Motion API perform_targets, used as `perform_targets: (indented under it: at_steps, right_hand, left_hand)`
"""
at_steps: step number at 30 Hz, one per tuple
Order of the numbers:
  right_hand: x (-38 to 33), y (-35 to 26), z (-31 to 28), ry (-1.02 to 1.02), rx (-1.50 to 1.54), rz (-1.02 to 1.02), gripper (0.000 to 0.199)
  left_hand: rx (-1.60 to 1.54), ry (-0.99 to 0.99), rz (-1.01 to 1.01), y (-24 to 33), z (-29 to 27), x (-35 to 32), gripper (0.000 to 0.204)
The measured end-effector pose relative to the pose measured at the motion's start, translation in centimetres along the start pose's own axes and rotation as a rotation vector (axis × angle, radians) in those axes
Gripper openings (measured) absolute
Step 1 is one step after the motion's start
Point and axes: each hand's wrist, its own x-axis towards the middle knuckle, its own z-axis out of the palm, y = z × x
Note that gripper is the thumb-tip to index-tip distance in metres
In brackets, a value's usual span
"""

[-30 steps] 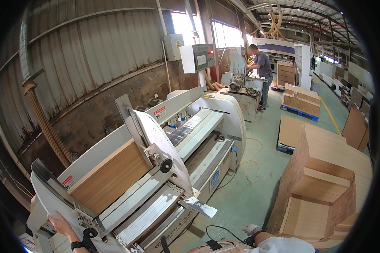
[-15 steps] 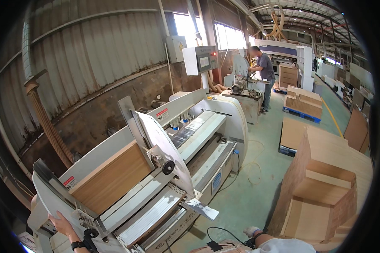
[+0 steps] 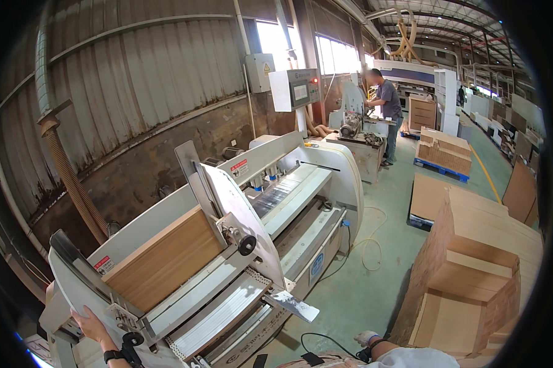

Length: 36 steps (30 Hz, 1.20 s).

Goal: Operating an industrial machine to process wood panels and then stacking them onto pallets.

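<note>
At the lower left, my left hand (image 3: 91, 325) rests against the white side panel (image 3: 98, 300) of a woodworking machine, fingers stretched out over its edge and holding nothing. A dark band circles that wrist. Close to the hand is a black knob (image 3: 132, 339). A wood-grain board (image 3: 166, 260) stands on its long edge in the machine, between the side panel and a white middle plate (image 3: 243, 221). My right hand (image 3: 367, 338), apparently in a pale glove, hangs low at the bottom, apart from the machine; its fingers are too small to read.
A large stack of wooden boards (image 3: 467, 270) rises at the right. Behind it lie more boards (image 3: 433, 199) and a pallet load (image 3: 442, 150). A person (image 3: 388, 104) stands at another machine farther back. A control box (image 3: 295, 90) hangs above. A pale hose (image 3: 371, 254) loops on the floor.
The whole view has shifted slightly. My left hand stays against the panel, the board stands as before, and my right hand hangs in the same spot.
</note>
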Motion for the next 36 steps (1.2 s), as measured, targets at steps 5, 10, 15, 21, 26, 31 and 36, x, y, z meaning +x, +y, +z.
perform_targets:
  at_steps: [5, 10, 15, 21, 26, 31, 36]
  right_hand:
    - [0.2, 0.4, 0.5, 0.043, -0.064, -0.044, 0.048]
    - [-0.6, -0.2, 0.5, 0.009, -0.016, -0.030, 0.048]
    - [-0.7, 0.1, 0.5, 0.004, -0.078, -0.053, 0.047]
    - [-1.3, -1.0, -0.1, -0.024, -0.138, 0.015, 0.044]
    - [-0.9, -0.8, 0.0, -0.018, -0.149, -0.043, 0.044]
    - [-1.5, -0.9, -0.1, -0.010, -0.139, -0.034, 0.043]
    - [-0.9, -0.5, 0.1, -0.001, -0.120, -0.026, 0.043]
  left_hand:
    - [-0.001, -0.005, -0.002, 0.8, -0.6, -0.2, 0.052]
    - [-0.002, -0.011, -0.011, 0.2, -0.3, -0.1, 0.051]
    - [-0.011, -0.032, -0.020, 0.7, -0.8, -0.2, 0.052]
    - [0.010, -0.038, -0.032, 1.4, -1.2, -0.4, 0.052]
    - [-0.017, 0.013, 0.011, 0.2, -0.3, -0.2, 0.050]
    - [-0.038, -0.004, 0.009, 0.5, -0.6, -0.1, 0.051]
    - [-0.001, -0.012, 0.004, 0.9, -0.7, -0.2, 0.052]
